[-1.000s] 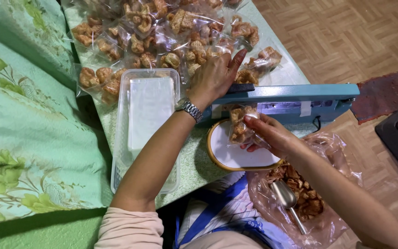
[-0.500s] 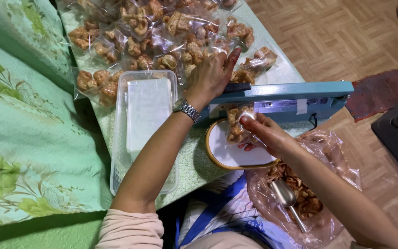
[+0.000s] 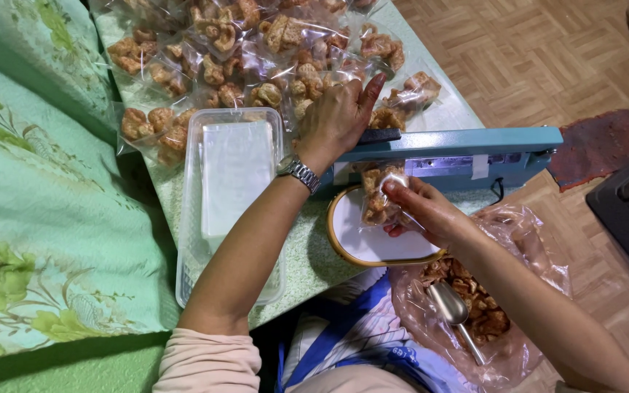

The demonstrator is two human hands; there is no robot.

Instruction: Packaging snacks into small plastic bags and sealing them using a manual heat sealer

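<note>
Right grip (image 3: pixel 420 211) pinches a small clear bag of fried snacks (image 3: pixel 378 196), fingers pressed onto the plastic, its far end tucked under the arm of the blue heat sealer (image 3: pixel 460 149). I see the bag hanging just above a white oval tray with a yellow rim (image 3: pixel 351 244), near the middle of the tabletop (image 3: pixel 303 255). Left grip (image 3: pixel 338 120) lies flat, palm down, on the sealer's arm at its left end, fingers together and pointing far, wrapped around nothing; a metal watch (image 3: pixel 298 172) sits on that wrist. Left of the sealer stands a clear plastic tub (image 3: pixel 191 240) holding a stack of flat white bags (image 3: pixel 236 175). Far side of the tabletop: a heap of filled snack bags (image 3: pixel 249 54). Near right, below the tabletop's edge, a large open plastic bag of loose snacks (image 3: pixel 515 291) with a metal scoop (image 3: pixel 451 309) lying in it. Green floral cloth (image 3: pixel 45 218) at left; wooden parquet floor (image 3: pixel 547 58) at right.
</note>
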